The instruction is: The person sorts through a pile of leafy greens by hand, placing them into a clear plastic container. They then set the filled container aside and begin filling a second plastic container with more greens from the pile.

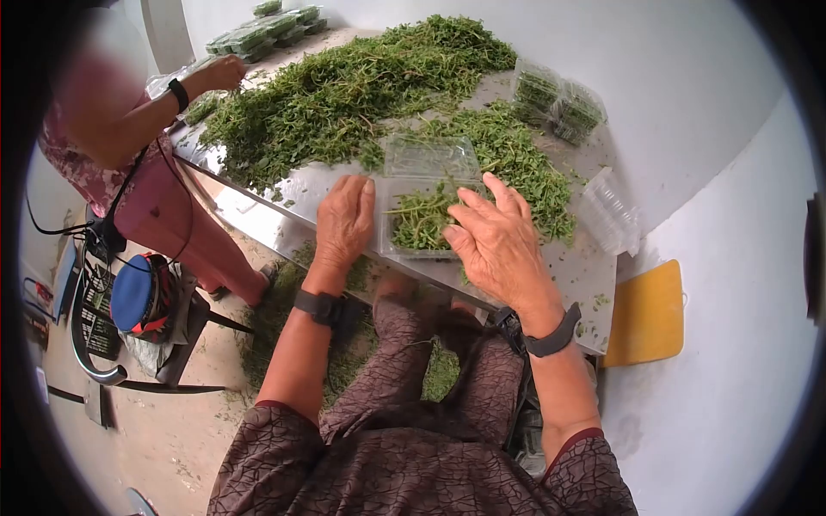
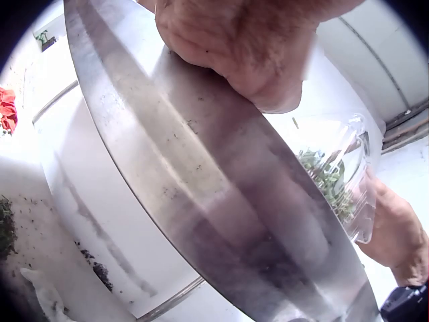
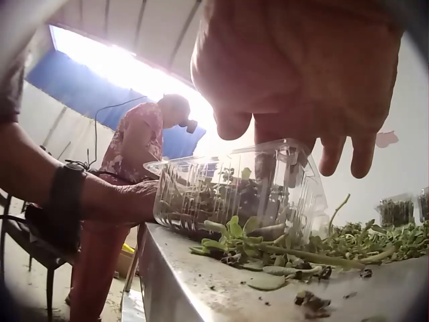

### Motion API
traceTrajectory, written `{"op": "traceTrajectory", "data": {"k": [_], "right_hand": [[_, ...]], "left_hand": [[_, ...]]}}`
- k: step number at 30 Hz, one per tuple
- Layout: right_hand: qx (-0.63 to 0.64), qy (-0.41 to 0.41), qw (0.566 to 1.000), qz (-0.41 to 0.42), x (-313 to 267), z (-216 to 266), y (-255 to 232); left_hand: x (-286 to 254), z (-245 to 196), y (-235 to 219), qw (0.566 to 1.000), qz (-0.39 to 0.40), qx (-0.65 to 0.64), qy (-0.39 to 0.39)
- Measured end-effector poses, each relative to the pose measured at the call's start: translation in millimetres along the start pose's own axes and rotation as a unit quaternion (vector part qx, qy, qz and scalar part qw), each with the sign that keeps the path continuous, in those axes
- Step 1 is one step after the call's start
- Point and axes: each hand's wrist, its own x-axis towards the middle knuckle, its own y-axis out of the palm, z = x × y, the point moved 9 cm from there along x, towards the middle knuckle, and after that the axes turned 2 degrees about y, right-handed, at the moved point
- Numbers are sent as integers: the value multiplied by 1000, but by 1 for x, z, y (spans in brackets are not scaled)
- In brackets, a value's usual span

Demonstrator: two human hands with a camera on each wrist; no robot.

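A clear plastic clamshell box [image 1: 419,254] stands near the table's front edge with its lid [image 1: 430,157] folded back, partly filled with green leafy stems [image 1: 422,221]. My right hand [image 1: 503,245] is over its right side, fingers spread; in the right wrist view some fingers of the right hand [image 3: 301,80] reach down inside the box wall [image 3: 228,188]. At the box's left side my left hand [image 1: 342,219] rests by the table edge, fingers loosely bent. The left wrist view shows the left hand [image 2: 241,54] above the metal tabletop edge [image 2: 201,161].
A large heap of greens [image 1: 361,95] covers the table's far side. Filled boxes [image 1: 559,99] stand at the back right, empty clear boxes [image 1: 611,211] at the right edge. Another person [image 1: 112,129] works at the left. A yellow board [image 1: 645,314] and a chair [image 1: 138,344] flank the table.
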Motion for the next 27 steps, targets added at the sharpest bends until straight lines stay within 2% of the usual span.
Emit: {"op": "traceTrajectory", "data": {"k": [3,7,10,12,17,20,22,23,25,26,27], "right_hand": [[-22,12,999,38,2,-5,3],[-21,25,999,42,2,-10,1],[3,19,1000,-8,-3,-8,-6],[77,43,995,-52,-10,-11,-19],[106,44,992,-51,-28,5,-13],[94,42,995,-18,-34,6,5],[103,44,993,-25,-36,3,7],[110,46,992,-29,-35,0,7],[112,47,992,-43,-36,-2,5],[116,46,991,-48,-39,-1,5],[118,48,991,-46,-40,0,6]], "left_hand": [[0,1,1,1000,2,-1,0],[0,-1,0,1000,8,-5,-7],[0,3,2,1000,16,-3,-19],[0,2,0,1000,9,-6,-14],[-2,4,0,1000,5,-26,-7],[-3,8,-3,998,6,-55,-22],[-7,14,-6,985,26,-143,-92],[-8,8,-10,986,26,-142,-87],[-8,-25,-39,987,-52,-148,24],[-8,-44,-43,990,-31,-121,68],[-7,-50,-45,990,-28,-120,65]]}}
